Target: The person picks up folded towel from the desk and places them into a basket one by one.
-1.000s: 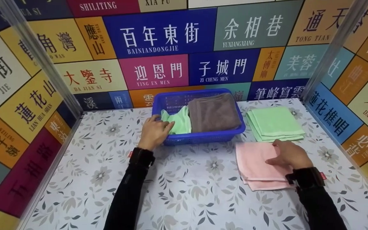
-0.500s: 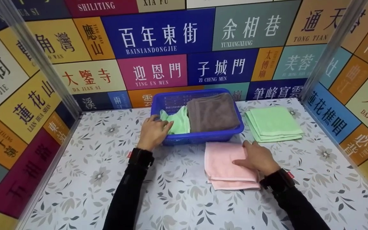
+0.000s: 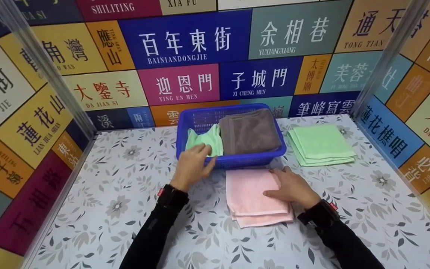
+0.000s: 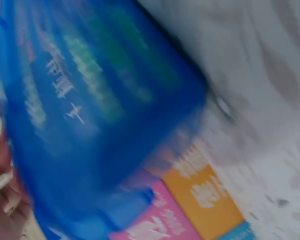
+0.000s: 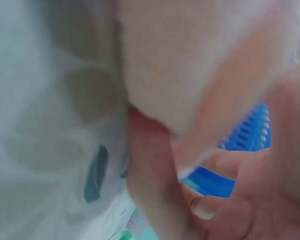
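A folded pink towel [image 3: 256,194] lies on the table in front of the blue basket [image 3: 237,161]. My right hand [image 3: 297,188] grips its right side, thumb across the top; fingers and pink cloth [image 5: 170,60] show close up in the right wrist view. My left hand [image 3: 193,168] is at the basket's front left, its loosely bent fingers over the rim and holding nothing visible. Inside the basket, a small green towel [image 3: 202,139] stands left of a folded brown towel [image 3: 250,130]. The left wrist view is blurred, with the basket [image 4: 105,100] filling much of it.
Right of the basket, a folded light-green towel [image 3: 321,145] lies on the flower-patterned table [image 3: 118,205]. Walls of coloured sign panels [image 3: 185,37] enclose the back and both sides, with clear strips at the corners.
My right hand has brought the pink towel leftward, from below the light-green towel to before the basket. My left hand has left the basket's left front corner and shifted right and nearer.
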Tool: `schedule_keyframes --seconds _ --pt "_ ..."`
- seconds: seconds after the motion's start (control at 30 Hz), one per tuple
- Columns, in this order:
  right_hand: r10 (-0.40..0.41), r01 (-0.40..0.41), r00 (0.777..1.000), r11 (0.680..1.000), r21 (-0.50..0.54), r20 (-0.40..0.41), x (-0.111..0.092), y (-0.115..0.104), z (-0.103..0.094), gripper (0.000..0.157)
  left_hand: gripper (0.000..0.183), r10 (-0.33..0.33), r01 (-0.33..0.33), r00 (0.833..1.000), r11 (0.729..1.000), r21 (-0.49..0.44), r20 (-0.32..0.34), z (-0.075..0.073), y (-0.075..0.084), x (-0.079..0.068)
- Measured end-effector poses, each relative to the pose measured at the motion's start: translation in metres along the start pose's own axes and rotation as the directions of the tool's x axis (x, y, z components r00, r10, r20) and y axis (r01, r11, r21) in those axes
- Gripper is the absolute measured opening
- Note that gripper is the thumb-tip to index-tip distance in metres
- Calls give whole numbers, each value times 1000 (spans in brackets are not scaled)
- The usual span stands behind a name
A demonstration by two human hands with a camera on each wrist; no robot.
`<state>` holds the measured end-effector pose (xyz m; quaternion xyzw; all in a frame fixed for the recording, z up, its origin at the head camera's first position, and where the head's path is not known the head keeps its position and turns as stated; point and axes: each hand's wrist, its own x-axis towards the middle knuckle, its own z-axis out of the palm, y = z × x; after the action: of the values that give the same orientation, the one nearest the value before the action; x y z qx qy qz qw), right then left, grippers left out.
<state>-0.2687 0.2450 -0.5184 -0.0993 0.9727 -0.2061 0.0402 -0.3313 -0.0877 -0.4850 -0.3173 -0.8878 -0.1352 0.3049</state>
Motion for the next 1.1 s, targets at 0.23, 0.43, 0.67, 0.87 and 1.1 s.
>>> schedule_keyframes --seconds 0.23,0.43,0.67,0.87,1.1 --pt "-29 28 998 999 24 47 -4 8 -12 84 61 -106 220 849 962 -163 518 6 56 -27" --pt "-92 90 994 995 40 61 -2 -3 0 76 76 -90 355 773 882 -310 628 27 86 -35" --pt "-137 135 990 989 66 37 2 -8 8 71 57 -85 416 815 774 -477 573 38 95 -35" --pt "-147 143 988 985 98 36 3 -13 11 70 60 -101 459 822 701 -547 561 42 94 -34" --pt "-202 192 978 968 163 47 -3 -20 -1 66 62 -57 453 805 702 -550 591 29 97 -30"
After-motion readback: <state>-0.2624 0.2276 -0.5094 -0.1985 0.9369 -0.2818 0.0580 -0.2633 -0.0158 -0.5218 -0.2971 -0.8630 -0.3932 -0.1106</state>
